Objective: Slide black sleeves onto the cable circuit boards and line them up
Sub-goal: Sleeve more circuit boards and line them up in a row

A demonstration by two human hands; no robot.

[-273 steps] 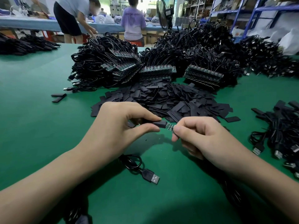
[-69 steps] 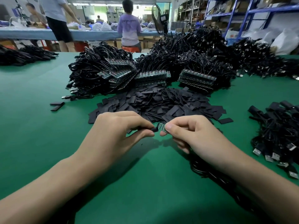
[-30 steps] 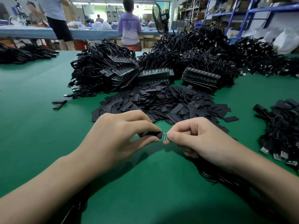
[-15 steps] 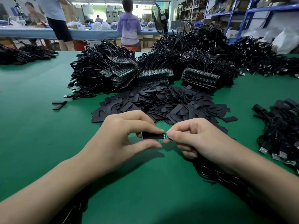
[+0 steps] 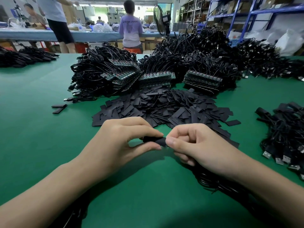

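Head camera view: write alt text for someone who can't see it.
The left hand and right hand pinch one black sleeve between them over a green table. Behind lie a pile of loose sleeves and bundles of black cables with rows of circuit boards.

A single head-worn view looks forward and down — close over the green table (image 5: 32, 129) — toward far shelving (image 5: 246, 14).

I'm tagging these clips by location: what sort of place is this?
Probably a factory assembly floor: heaps of black cables with bare circuit boards, a pile of loose black sleeves on a green worktable, and blue storage shelving behind.
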